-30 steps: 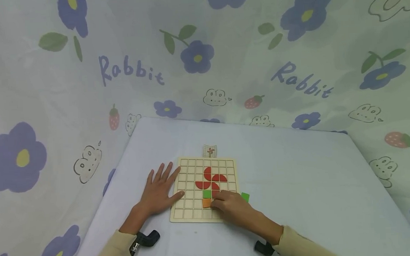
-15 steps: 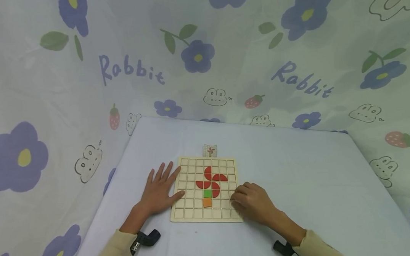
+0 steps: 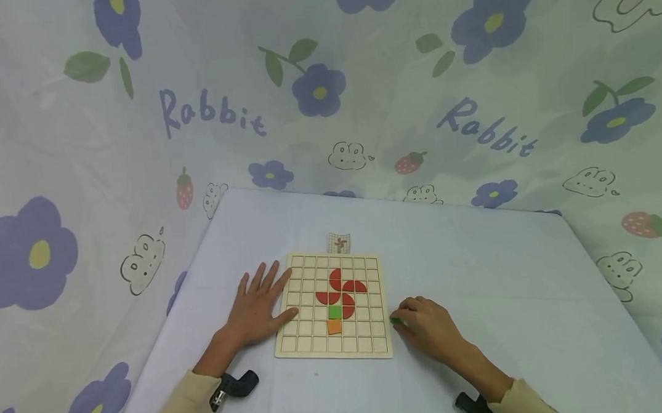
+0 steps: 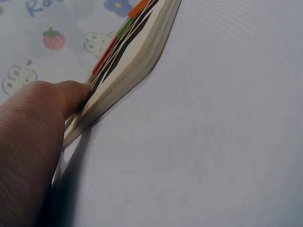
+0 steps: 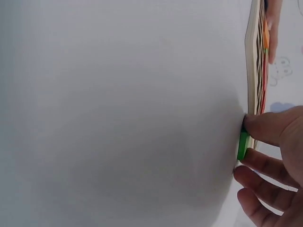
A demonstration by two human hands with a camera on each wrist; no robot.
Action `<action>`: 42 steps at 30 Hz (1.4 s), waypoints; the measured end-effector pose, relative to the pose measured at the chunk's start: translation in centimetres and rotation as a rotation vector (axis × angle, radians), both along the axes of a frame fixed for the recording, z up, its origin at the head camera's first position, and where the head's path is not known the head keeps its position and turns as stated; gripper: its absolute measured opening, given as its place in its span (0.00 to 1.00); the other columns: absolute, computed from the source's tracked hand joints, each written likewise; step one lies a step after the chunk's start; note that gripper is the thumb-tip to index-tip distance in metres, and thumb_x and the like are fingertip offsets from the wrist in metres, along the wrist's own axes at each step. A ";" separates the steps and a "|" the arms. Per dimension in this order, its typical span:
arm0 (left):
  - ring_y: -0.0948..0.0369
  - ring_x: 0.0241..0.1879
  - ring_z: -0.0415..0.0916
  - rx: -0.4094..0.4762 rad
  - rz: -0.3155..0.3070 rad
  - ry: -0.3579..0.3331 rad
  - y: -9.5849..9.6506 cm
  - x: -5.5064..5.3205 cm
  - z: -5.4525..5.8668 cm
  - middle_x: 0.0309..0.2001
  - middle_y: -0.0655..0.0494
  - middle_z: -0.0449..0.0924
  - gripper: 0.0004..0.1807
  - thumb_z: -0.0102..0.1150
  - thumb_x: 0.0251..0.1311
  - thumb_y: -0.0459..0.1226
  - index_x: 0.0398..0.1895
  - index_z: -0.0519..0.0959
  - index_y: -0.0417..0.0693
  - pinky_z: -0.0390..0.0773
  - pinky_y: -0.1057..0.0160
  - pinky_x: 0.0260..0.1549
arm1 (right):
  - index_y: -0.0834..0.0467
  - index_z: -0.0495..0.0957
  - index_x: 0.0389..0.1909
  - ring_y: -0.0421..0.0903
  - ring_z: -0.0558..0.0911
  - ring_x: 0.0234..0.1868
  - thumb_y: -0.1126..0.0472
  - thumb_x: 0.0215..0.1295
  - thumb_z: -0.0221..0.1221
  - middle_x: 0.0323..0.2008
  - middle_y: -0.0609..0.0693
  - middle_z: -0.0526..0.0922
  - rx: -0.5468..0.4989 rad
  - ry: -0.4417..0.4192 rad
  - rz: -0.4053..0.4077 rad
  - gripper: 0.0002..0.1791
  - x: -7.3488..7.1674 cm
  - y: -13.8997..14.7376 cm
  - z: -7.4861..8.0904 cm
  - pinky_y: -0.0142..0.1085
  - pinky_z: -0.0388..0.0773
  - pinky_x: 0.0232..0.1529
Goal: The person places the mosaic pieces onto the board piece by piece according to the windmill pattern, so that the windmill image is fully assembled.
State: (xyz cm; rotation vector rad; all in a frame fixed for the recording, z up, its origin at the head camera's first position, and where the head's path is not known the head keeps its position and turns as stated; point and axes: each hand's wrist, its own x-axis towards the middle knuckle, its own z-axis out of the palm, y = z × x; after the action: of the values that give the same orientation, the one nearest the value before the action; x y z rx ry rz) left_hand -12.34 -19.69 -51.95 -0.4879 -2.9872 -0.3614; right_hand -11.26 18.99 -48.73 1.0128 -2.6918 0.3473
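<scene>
A wooden grid board lies on the white table. Red quarter-round pieces form a pinwheel on it, with a green square tile and an orange square tile below. My left hand rests spread at the board's left edge, its thumb over the rim, as the left wrist view also shows. Just right of the board, my right hand pinches a loose green tile between thumb and forefinger, low at the tabletop. The fingers cover most of that tile in the head view.
A small pattern card with a red pinwheel picture lies at the board's far edge. White cloth covers the table. A curtain printed with flowers and rabbits hangs behind and beside it.
My right hand has moved right, from the orange tile off the board's right edge, and now pinches the loose green tile there. The left hand stays in place.
</scene>
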 end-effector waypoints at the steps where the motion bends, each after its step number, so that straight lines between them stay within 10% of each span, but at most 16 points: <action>1: 0.44 0.76 0.36 0.003 -0.001 0.002 0.0 0.0 0.0 0.77 0.45 0.46 0.49 0.47 0.60 0.69 0.78 0.54 0.54 0.38 0.36 0.68 | 0.50 0.88 0.34 0.39 0.79 0.33 0.60 0.47 0.77 0.34 0.43 0.83 -0.001 -0.002 -0.001 0.12 -0.1 0.0 0.0 0.33 0.79 0.33; 13: 0.43 0.75 0.39 0.016 -0.026 0.008 -0.1 -0.2 0.2 0.77 0.45 0.47 0.48 0.47 0.60 0.69 0.78 0.54 0.54 0.39 0.36 0.68 | 0.51 0.86 0.36 0.36 0.77 0.32 0.59 0.47 0.73 0.32 0.40 0.83 -0.084 0.022 0.004 0.13 -0.9 -0.7 0.7 0.31 0.78 0.31; 22: 0.43 0.75 0.39 0.018 -0.025 0.006 -0.1 -0.2 0.2 0.77 0.45 0.47 0.48 0.47 0.61 0.68 0.78 0.55 0.53 0.39 0.36 0.68 | 0.49 0.85 0.30 0.36 0.79 0.34 0.59 0.48 0.73 0.32 0.38 0.84 -0.218 0.037 0.228 0.08 0.1 -5.9 0.8 0.30 0.78 0.34; 30: 0.43 0.75 0.40 0.020 -0.034 0.011 -0.3 -0.4 0.2 0.77 0.45 0.48 0.48 0.46 0.61 0.69 0.78 0.56 0.53 0.40 0.36 0.67 | 0.49 0.86 0.29 0.36 0.78 0.34 0.57 0.52 0.71 0.32 0.39 0.82 -0.111 0.063 0.401 0.04 0.8 -9.6 0.0 0.27 0.76 0.37; 42: 0.43 0.75 0.40 0.019 -0.023 0.017 -0.6 -0.8 0.3 0.77 0.44 0.48 0.48 0.46 0.61 0.69 0.78 0.55 0.53 0.41 0.35 0.67 | 0.52 0.86 0.29 0.35 0.81 0.33 0.63 0.54 0.72 0.32 0.42 0.84 0.014 0.025 0.427 0.04 1.5 -11.1 0.9 0.22 0.76 0.38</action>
State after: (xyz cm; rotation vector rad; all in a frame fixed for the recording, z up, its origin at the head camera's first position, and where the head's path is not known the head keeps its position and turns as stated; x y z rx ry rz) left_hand -13.10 -20.29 -51.66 -0.5217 -2.9612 -0.3851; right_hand -9.73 7.92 -47.87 1.5838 -2.4402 0.3878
